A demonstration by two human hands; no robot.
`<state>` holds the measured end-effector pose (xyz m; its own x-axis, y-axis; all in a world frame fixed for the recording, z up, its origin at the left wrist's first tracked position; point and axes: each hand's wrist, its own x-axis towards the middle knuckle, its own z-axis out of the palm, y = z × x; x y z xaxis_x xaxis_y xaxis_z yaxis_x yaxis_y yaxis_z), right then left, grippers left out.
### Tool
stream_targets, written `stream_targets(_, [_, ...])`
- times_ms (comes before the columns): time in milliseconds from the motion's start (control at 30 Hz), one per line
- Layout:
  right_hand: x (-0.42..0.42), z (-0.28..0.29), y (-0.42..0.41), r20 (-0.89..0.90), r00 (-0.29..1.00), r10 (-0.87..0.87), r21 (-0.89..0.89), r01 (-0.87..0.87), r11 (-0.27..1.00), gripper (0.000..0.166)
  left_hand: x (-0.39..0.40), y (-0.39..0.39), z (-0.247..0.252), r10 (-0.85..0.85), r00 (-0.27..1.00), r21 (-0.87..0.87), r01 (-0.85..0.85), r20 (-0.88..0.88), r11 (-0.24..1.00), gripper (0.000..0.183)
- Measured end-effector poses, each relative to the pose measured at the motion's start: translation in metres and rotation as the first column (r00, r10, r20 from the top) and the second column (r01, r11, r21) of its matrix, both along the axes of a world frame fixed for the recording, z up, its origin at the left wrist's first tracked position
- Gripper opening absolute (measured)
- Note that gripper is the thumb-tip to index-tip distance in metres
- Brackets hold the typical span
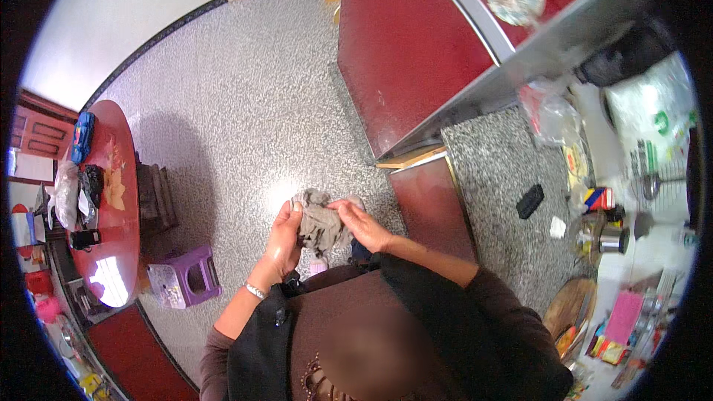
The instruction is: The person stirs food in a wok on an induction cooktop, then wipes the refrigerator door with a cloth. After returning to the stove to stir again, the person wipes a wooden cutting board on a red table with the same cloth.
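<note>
A crumpled grey cloth (pixel 324 225) with dark patches is held in front of the body, above the speckled floor (pixel 250 94). My left hand (pixel 286 236), with a bracelet at the wrist, grips the cloth's left side, thumb on top. My right hand (pixel 359 224) pinches the cloth's upper right part between thumb and fingers. Part of the cloth hangs between the two hands.
Left stand a red oval table (pixel 120 217) bearing bags and a purple plastic stool (pixel 192 278). Right of me are a red cabinet (pixel 406 50), an open red door (pixel 434 206) and a speckled countertop (pixel 496 161) with a black sponge-like block (pixel 530 201) and a round wooden board (pixel 568 306).
</note>
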<state>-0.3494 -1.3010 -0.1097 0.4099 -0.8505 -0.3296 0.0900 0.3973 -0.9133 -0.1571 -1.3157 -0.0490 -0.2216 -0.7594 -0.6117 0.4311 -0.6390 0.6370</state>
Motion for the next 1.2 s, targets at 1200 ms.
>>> stream_targets(1200, [-0.163, -0.248, -0.142, -0.925, -0.192, 0.329, 0.345, -0.786, 0.513, 0.022, -0.008, -0.011, -0.089, 0.184, 0.883, 0.134, -0.264, 0.432, 0.955, 0.055])
